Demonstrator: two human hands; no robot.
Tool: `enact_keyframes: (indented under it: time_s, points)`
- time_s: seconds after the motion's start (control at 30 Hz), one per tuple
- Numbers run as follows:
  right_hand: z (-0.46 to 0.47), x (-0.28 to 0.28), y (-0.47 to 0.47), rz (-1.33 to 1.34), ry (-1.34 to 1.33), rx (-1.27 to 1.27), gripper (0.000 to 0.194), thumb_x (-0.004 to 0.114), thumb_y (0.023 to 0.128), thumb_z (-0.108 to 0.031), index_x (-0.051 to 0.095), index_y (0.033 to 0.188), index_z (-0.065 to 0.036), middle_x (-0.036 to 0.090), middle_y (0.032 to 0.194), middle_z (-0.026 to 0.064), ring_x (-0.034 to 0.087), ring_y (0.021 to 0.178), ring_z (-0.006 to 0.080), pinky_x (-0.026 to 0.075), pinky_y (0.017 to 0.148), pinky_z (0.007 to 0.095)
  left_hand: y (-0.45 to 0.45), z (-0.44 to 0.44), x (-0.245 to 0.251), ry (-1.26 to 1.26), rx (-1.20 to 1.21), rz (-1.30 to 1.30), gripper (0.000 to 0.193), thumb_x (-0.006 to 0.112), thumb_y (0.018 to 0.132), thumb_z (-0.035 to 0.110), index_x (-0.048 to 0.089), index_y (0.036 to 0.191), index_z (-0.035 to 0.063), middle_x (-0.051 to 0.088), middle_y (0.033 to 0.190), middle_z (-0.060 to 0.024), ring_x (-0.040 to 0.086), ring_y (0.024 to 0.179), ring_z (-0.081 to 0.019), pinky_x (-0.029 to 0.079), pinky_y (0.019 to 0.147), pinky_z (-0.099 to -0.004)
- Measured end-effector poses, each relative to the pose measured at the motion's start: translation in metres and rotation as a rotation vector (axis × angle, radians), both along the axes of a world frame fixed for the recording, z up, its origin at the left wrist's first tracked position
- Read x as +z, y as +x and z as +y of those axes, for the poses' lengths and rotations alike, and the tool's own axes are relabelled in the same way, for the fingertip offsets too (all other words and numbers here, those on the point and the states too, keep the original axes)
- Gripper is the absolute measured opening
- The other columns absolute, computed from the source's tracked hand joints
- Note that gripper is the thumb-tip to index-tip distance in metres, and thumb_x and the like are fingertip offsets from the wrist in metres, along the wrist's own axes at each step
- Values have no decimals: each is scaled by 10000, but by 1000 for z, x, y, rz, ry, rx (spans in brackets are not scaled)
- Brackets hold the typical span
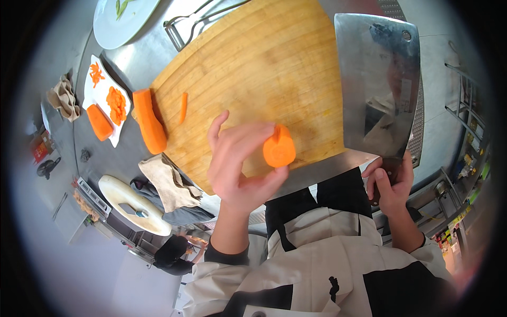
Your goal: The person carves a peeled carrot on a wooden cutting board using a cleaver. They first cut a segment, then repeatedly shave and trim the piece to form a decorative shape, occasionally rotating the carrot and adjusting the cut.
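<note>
Between its thumb and fingers, my left hand (241,162) holds a piece of peeled carrot (279,147), cut face up, with a notch at its edge, above the wooden cutting board (253,67). My right hand (392,182) grips the dark handle of a cleaver (378,83), its broad blade upright at the board's right side. A longer peeled carrot (149,121) lies at the board's left edge, near a thin carrot strip (183,107). On a white plate (94,89) are a carrot chunk (100,122), sliced carrot (116,105) and small carrot shreds (96,74).
Beyond the board lie a metal peeler (176,35) and a round plate (119,23) with green pieces. Left of the board are a folded cloth (168,182), a white round board (111,190) bearing a blade, and a crumpled cloth (65,98). Another person (172,255) is at lower left.
</note>
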State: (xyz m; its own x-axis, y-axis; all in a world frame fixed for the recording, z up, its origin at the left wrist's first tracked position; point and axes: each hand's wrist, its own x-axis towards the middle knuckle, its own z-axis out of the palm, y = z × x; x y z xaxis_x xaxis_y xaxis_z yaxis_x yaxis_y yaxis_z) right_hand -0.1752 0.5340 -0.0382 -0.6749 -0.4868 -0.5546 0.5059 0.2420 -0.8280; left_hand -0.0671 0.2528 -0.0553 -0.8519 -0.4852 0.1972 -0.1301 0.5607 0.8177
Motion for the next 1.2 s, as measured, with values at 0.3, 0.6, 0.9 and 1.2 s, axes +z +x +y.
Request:
enact_keyframes:
  time_s: [0.3, 0.6, 0.9, 1.2]
  points:
    - [1, -1, -1, -36, -7, 32, 328, 535, 982, 35, 409, 1285, 28, 684, 879, 165, 533, 494, 83, 441, 456, 211, -3, 6, -27, -103, 213, 96, 442, 915, 664, 43, 650, 1017, 43, 738, 969, -125, 706, 904, -270, 509, 989, -499]
    - [-3, 2, -3, -44, -8, 84, 338, 541, 981, 33, 411, 1293, 33, 683, 870, 158, 531, 496, 77, 439, 454, 206, -1, 9, -36, -117, 394, 56, 598, 1012, 597, 134, 623, 1041, 34, 690, 968, -111, 658, 855, -271, 534, 777, -340]
    - [-5, 5, -5, -59, 30, 149, 333, 546, 980, 39, 416, 1287, 31, 688, 878, 153, 537, 515, 70, 441, 469, 197, 8, 0, -32, -111, 335, 15, 573, 1003, 592, 160, 685, 1046, 15, 722, 970, -117, 673, 861, -268, 549, 763, -346]
    - [-5, 6, -1, -80, 20, 189, 322, 568, 988, 24, 423, 1275, 34, 688, 889, 152, 538, 530, 67, 445, 482, 199, 15, 1, -21, 62, 256, 19, 543, 983, 626, 129, 705, 1072, -6, 711, 992, -119, 665, 868, -240, 550, 771, -324]
